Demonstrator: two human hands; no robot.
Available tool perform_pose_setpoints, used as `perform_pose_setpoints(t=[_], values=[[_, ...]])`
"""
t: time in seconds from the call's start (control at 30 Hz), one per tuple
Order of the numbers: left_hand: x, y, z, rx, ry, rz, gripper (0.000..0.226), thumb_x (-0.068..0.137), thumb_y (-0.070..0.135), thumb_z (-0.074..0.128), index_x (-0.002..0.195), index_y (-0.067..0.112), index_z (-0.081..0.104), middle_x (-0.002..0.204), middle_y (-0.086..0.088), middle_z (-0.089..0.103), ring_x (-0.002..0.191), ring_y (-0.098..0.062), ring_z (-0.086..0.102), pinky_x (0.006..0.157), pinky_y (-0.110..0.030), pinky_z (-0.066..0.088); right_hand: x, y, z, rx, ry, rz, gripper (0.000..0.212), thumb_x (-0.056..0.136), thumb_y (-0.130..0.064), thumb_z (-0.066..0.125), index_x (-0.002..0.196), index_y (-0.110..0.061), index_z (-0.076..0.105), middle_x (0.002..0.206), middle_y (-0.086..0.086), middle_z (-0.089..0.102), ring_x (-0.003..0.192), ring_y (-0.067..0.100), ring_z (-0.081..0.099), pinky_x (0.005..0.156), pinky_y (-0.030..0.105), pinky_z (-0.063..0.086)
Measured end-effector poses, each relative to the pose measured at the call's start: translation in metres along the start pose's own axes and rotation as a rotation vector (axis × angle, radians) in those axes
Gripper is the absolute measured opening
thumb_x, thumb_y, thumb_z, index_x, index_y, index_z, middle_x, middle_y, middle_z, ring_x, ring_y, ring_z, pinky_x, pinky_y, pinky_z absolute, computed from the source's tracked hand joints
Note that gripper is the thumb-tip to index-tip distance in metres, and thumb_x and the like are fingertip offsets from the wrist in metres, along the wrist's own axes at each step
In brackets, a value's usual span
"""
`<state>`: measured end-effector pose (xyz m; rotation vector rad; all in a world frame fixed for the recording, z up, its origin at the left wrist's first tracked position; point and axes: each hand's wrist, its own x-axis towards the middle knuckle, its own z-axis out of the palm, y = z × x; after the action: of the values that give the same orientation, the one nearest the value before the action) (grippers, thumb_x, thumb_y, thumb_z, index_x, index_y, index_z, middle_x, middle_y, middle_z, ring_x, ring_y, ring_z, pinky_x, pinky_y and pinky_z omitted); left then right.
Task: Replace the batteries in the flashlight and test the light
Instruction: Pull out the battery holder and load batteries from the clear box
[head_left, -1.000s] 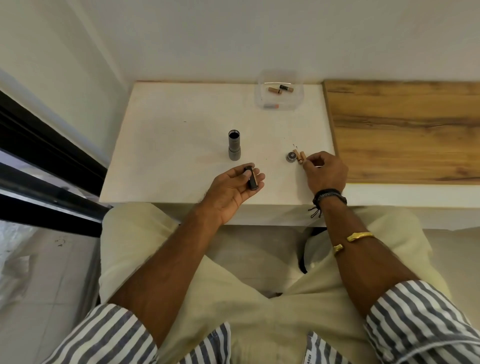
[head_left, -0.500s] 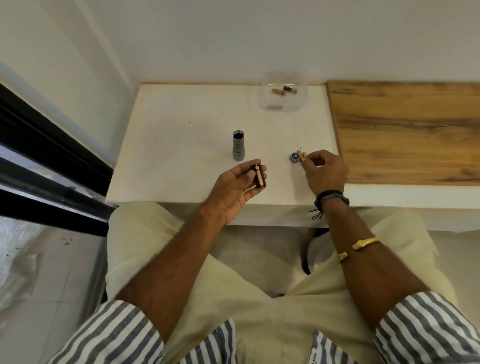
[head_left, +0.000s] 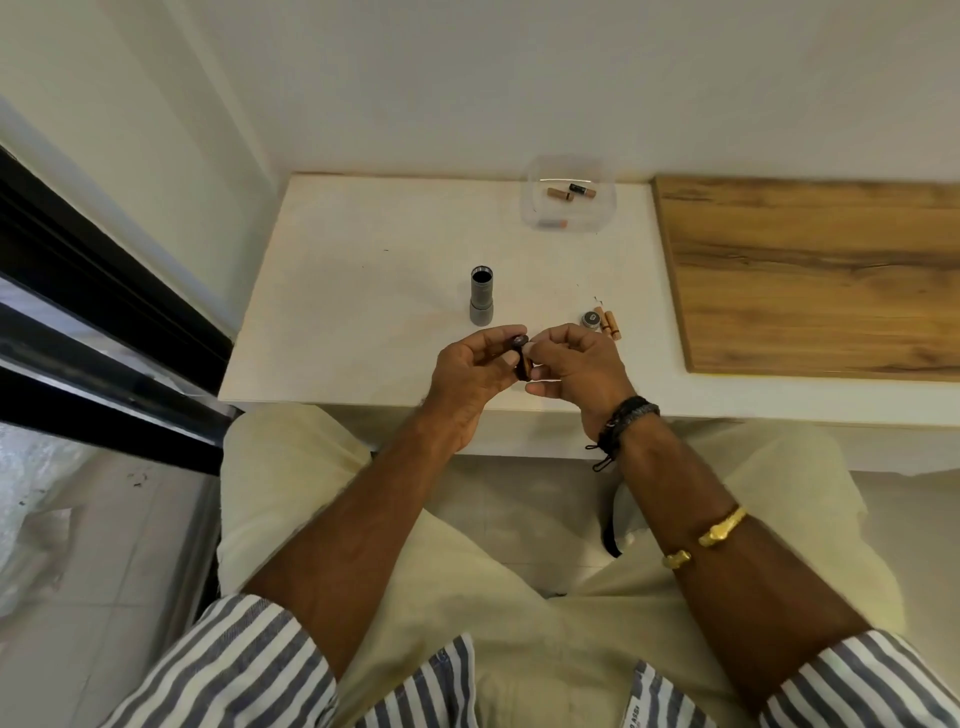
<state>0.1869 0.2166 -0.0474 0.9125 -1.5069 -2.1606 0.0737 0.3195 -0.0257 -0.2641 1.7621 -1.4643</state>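
The grey flashlight body (head_left: 481, 295) stands upright on the white table (head_left: 363, 312), its open end facing up. My left hand (head_left: 470, 376) grips the black battery holder (head_left: 521, 357) over the table's front edge. My right hand (head_left: 574, 370) meets it there, fingertips pinching at the holder; what they pinch is hidden. The flashlight's end cap (head_left: 589, 319) lies on the table beside two copper-coloured batteries (head_left: 608, 322), just beyond my right hand.
A clear plastic box (head_left: 569, 193) at the table's back edge holds three more batteries. A wooden board (head_left: 815, 270) covers the surface to the right. A dark window frame (head_left: 104, 332) runs along the left.
My right hand left the two batteries by the end cap and moved left to the battery holder. My left hand turned the holder upright and raised it slightly.
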Motion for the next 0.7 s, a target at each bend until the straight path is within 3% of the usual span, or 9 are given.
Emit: perform_pose_setpoints(t=[0.27, 0.43, 0.57, 0.7], values=[[-0.0014, -0.0010, 0.0024, 0.028, 0.006, 0.012, 0.029, 0.093, -0.004, 0.061, 0.120, 0.007, 0.066, 0.115, -0.013, 0.071, 0.108, -0.028, 0.069, 0.094, -0.041, 0.057, 0.0002, 0.0014, 0.0006, 0.105, -0.026, 0.061, 0.006, 0.090, -0.001, 0.067, 0.096, -0.004, 0.068, 0.077, 0.014, 0.062, 0.069, 0.018, 0.063, 0.084, 0.044, 0.062], [-0.0003, -0.0023, 0.0040, 0.055, 0.009, 0.027, 0.029, 0.093, -0.006, 0.060, 0.118, 0.008, 0.067, 0.114, -0.013, 0.071, 0.109, -0.029, 0.069, 0.094, -0.041, 0.057, 0.0015, 0.0016, -0.0005, 0.164, -0.053, 0.079, 0.010, 0.088, 0.003, 0.066, 0.088, -0.007, 0.067, 0.079, 0.008, 0.067, 0.064, 0.013, 0.068, 0.084, 0.042, 0.062], [0.0004, -0.0036, 0.0047, 0.106, 0.021, 0.057, 0.030, 0.092, -0.006, 0.062, 0.118, 0.007, 0.068, 0.109, -0.007, 0.073, 0.102, -0.021, 0.071, 0.091, -0.037, 0.058, 0.0038, 0.0025, -0.0018, 0.159, -0.054, 0.102, 0.010, 0.087, -0.002, 0.068, 0.087, -0.012, 0.067, 0.080, 0.005, 0.068, 0.069, 0.014, 0.068, 0.077, 0.037, 0.064], [0.0009, -0.0040, 0.0061, 0.181, 0.039, 0.109, 0.030, 0.092, -0.007, 0.062, 0.117, 0.007, 0.069, 0.108, -0.005, 0.074, 0.099, -0.017, 0.073, 0.086, -0.029, 0.058, 0.0043, 0.0048, -0.0010, 0.161, -0.066, 0.146, 0.011, 0.087, -0.005, 0.067, 0.085, -0.016, 0.065, 0.080, 0.004, 0.065, 0.080, 0.017, 0.066, 0.080, 0.041, 0.062]])
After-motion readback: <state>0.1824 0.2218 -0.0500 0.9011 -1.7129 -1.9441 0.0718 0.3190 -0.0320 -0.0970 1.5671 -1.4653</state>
